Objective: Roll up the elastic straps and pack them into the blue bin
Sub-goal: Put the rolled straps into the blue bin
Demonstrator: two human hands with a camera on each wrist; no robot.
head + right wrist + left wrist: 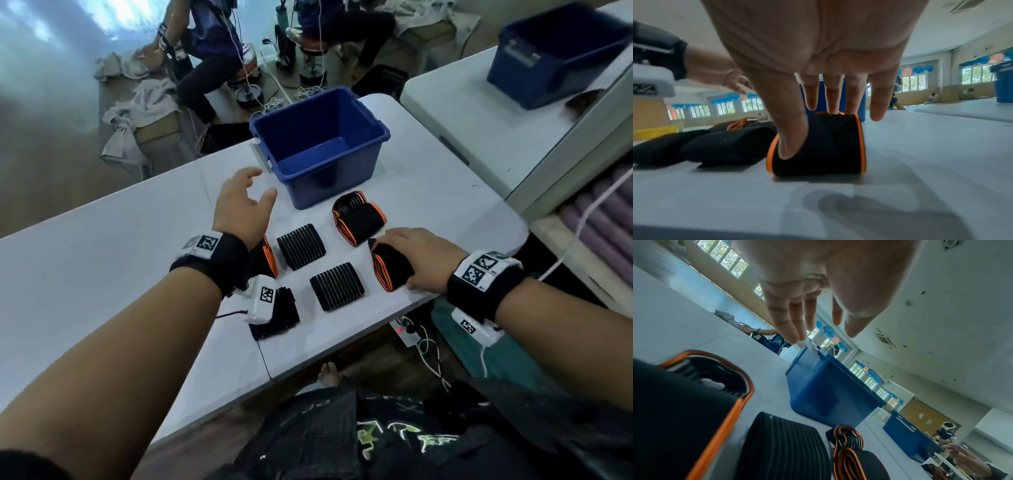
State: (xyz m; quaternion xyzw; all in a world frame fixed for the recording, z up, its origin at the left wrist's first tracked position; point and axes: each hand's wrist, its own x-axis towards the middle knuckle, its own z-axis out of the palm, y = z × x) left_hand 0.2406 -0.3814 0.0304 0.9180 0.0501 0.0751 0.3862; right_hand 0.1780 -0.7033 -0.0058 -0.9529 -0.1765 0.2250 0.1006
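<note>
The blue bin (318,144) (828,392) stands empty on the far side of the white table (102,257). In front of it lie several straps: an orange-edged roll (359,217) (851,456) and ribbed black ones (301,246) (337,286) (274,318). My right hand (394,262) (812,133) grips another orange-edged strap (387,274) (830,146) on the table, thumb on its near face and fingers over the top. My left hand (262,183) (824,335) hovers open and empty left of the bin. Under the left wrist lies one more orange-edged strap (270,257) (694,399), partly hidden.
A second blue bin (555,58) stands on the neighbouring table at the right. Seated people and heaped cloths are beyond the table's far edge. The table's near edge runs just behind my wrists, with a power strip (407,332) on the floor below.
</note>
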